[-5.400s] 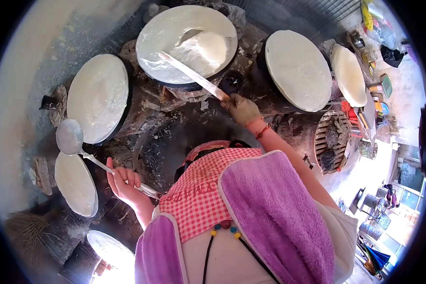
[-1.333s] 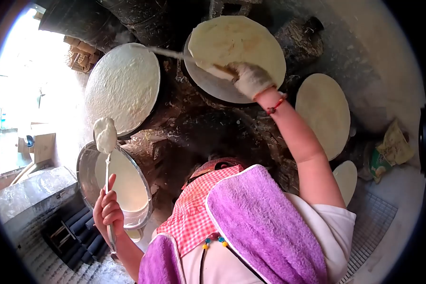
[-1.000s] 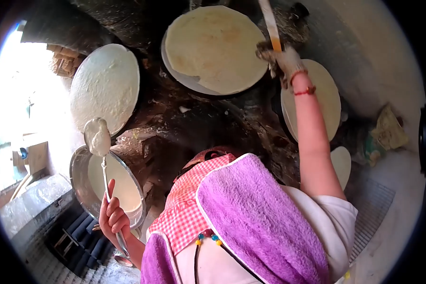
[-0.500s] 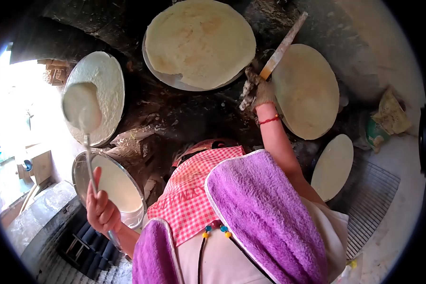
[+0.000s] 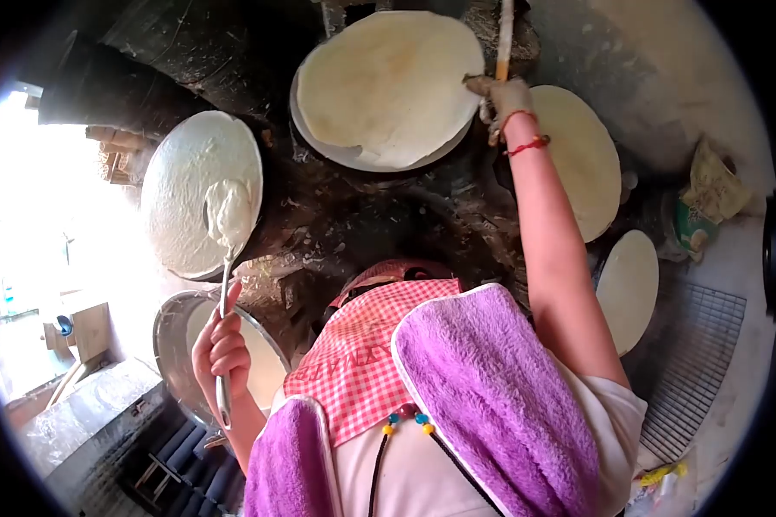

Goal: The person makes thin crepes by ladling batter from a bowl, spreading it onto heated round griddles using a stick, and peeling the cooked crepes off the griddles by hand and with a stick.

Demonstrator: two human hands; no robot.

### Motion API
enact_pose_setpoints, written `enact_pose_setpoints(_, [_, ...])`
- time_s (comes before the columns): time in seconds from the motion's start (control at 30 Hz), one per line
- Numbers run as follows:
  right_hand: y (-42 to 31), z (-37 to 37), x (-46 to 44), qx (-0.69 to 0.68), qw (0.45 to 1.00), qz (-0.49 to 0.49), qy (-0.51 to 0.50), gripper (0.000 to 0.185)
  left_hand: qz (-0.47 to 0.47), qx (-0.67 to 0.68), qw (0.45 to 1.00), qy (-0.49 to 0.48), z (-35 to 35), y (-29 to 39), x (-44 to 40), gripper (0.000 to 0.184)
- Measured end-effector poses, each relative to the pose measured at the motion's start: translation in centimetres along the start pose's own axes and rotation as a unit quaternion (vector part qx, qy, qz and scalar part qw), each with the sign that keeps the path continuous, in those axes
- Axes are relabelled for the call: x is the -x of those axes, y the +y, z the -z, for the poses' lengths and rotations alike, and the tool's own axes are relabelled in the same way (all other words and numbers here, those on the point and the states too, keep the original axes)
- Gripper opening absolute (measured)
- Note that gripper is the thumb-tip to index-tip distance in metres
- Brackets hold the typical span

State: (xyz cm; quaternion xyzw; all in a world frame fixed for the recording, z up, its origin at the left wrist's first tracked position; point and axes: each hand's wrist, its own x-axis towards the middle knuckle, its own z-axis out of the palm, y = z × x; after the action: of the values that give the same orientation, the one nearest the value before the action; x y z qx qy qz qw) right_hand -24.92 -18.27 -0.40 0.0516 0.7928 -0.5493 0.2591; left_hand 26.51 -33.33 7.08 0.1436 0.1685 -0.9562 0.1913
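Note:
My left hand (image 5: 222,349) is closed around the handle of a metal ladle (image 5: 226,302). White batter coats the ladle's bowl, which is over the batter-covered round griddle (image 5: 185,185) on the left. My right hand (image 5: 502,99), in a soiled glove, grips a long flat spatula (image 5: 505,39) pointing away from me, its part near the hand orange. Its fingertips are at the right edge of a large thin pancake (image 5: 388,86) on the top griddle (image 5: 353,158). Whether they pinch that edge I cannot tell. The pancake's lower edge is ragged.
Another pancake (image 5: 578,164) lies on the right griddle, and a smaller pale round (image 5: 629,293) sits below it. A metal pot (image 5: 177,336) of batter stands near my left forearm. A wire rack (image 5: 694,370) is at the lower right, beside a green container (image 5: 691,228).
My right hand has moved up and right to the top pancake's edge, and the spatula now points straighter away. The ladle has shifted right and down over the left griddle.

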Motion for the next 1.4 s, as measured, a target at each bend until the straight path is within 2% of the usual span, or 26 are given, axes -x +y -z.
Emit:
enact_pose_setpoints(0.13, [-0.7, 2.7, 4.2, -0.063, 0.991, 0.117, -0.002, 0.017, -0.004, -0.114, 0.992, 0.059, 0.1, 0.9, 0.2, 0.049])
enact_pose_setpoints(0.27, [2.5, 7.5, 14.0, -0.151, 0.981, 0.110, 0.055, 0.024, 0.034, -0.355, 0.924, 0.137, 1.0, 3.5, -0.4, 0.046])
enact_pose_setpoints(0.37, [8.9, 12.3, 20.3, -0.140, 0.973, 0.067, 0.168, 0.032, 0.138, -0.338, 0.921, 0.135, 2.9, 5.9, -3.3, 0.044])
enact_pose_setpoints(0.43, [12.8, 15.9, 25.1, -0.246, 0.936, 0.099, 0.231, 0.030, 0.210, -0.333, 0.910, 0.132, 3.9, 6.0, -5.7, 0.043])
enact_pose_setpoints(0.47, [14.4, 18.2, 28.1, -0.213, 0.940, 0.062, 0.260, 0.029, 0.223, -0.355, 0.899, 0.130, 4.4, 5.7, -6.5, 0.042])
enact_pose_setpoints(0.5, [16.1, 20.6, 31.0, -0.182, 0.941, 0.023, 0.285, 0.028, 0.307, -0.296, 0.899, 0.102, 5.2, 6.0, -7.9, 0.044])
enact_pose_setpoints(0.53, [17.9, 23.0, 33.5, -0.175, 0.930, 0.009, 0.324, 0.031, 0.371, -0.303, 0.873, 0.094, 5.7, 4.9, -9.0, 0.044])
enact_pose_setpoints(0.57, [17.0, 23.0, 37.0, -0.140, 0.904, -0.007, 0.403, 0.032, 0.410, -0.303, 0.855, 0.098, 6.1, 3.9, -10.2, 0.044])
enact_pose_setpoints(0.6, [19.5, 25.9, 40.1, -0.060, 0.903, -0.027, 0.425, 0.037, 0.446, -0.305, 0.835, 0.104, 6.7, 2.8, -11.3, 0.044])
enact_pose_setpoints(0.63, [22.0, 28.9, 43.3, 0.019, 0.894, -0.051, 0.446, 0.042, 0.474, -0.308, 0.817, 0.111, 7.2, 1.5, -12.3, 0.045])
enact_pose_setpoints(0.67, [24.7, 31.8, 46.4, -0.023, 0.881, -0.115, 0.459, 0.050, 0.490, -0.314, 0.805, 0.118, 7.6, 0.3, -13.2, 0.045])
enact_pose_setpoints(0.73, [28.4, 36.8, 53.2, 0.029, 0.849, -0.137, 0.509, 0.055, 0.506, -0.356, 0.775, 0.133, 7.7, -2.8, -13.9, 0.047])
enact_pose_setpoints(0.8, [29.3, 39.3, 60.0, -0.020, 0.839, -0.143, 0.525, 0.060, 0.522, -0.354, 0.753, 0.188, 9.3, -8.6, -12.6, 0.047])
enact_pose_setpoints(0.83, [33.0, 43.2, 63.2, 0.025, 0.813, -0.136, 0.565, 0.050, 0.529, -0.362, 0.745, 0.186, 10.6, -11.4, -12.4, 0.047])
enact_pose_setpoints(0.9, [35.4, 47.4, 68.0, 0.083, 0.768, -0.159, 0.615, 0.037, 0.592, -0.318, 0.715, 0.192, 13.2, -16.3, -11.2, 0.048])
enact_pose_setpoints(0.93, [33.2, 49.9, 71.8, 0.085, 0.754, -0.181, 0.626, 0.034, 0.582, -0.334, 0.718, 0.185, 14.2, -20.4, -8.5, 0.048])
enact_pose_setpoints(1.0, [34.5, 55.2, 75.3, 0.172, 0.712, -0.155, 0.663, 0.036, 0.652, -0.234, 0.694, 0.196, 16.8, -25.4, -7.4, 0.049])
enact_pose_setpoints(1.07, [33.9, 58.9, 77.3, 0.214, 0.659, -0.228, 0.684, 0.032, 0.665, -0.260, 0.678, 0.174, 17.6, -31.7, -5.6, 0.051])
enact_pose_setpoints(1.13, [33.6, 60.7, 78.3, 0.262, 0.670, -0.201, 0.665, 0.026, 0.690, -0.274, 0.653, 0.150, 17.4, -37.0, -3.6, 0.052])
enact_pose_setpoints(1.17, [34.0, 61.0, 78.1, 0.285, 0.664, -0.216, 0.656, 0.023, 0.704, -0.279, 0.645, 0.103, 16.4, -39.5, -2.4, 0.054])
enact_pose_setpoints(1.2, [36.9, 63.4, 78.5, 0.487, 0.615, -0.174, 0.595, 0.025, 0.719, -0.283, 0.633, 0.056, 15.8, -41.8, -1.8, 0.057])
enact_pose_setpoints(1.23, [40.9, 64.5, 78.8, 0.478, 0.607, -0.153, 0.616, 0.028, 0.780, -0.170, 0.601, 0.027, 15.8, -43.8, -2.1, 0.060])
enact_pose_setpoints(1.27, [44.0, 64.5, 77.6, 0.473, 0.592, -0.135, 0.639, 0.030, 0.774, -0.230, 0.586, -0.064, 15.7, -44.7, -2.7, 0.061])
enact_pose_setpoints(1.3, [47.4, 63.1, 75.9, 0.465, 0.520, -0.134, 0.704, 0.033, 0.761, -0.257, 0.588, -0.094, 16.0, -46.3, -2.2, 0.060])
enact_pose_setpoints(1.33, [51.4, 61.9, 75.2, 0.465, 0.511, -0.146, 0.708, 0.033, 0.743, -0.286, 0.593, -0.123, 16.0, -47.4, -1.7, 0.060])
enact_pose_setpoints(1.4, [58.7, 60.3, 73.2, 0.449, 0.560, -0.245, 0.651, 0.024, 0.725, -0.305, 0.615, -0.052, 15.3, -50.1, 0.2, 0.058])
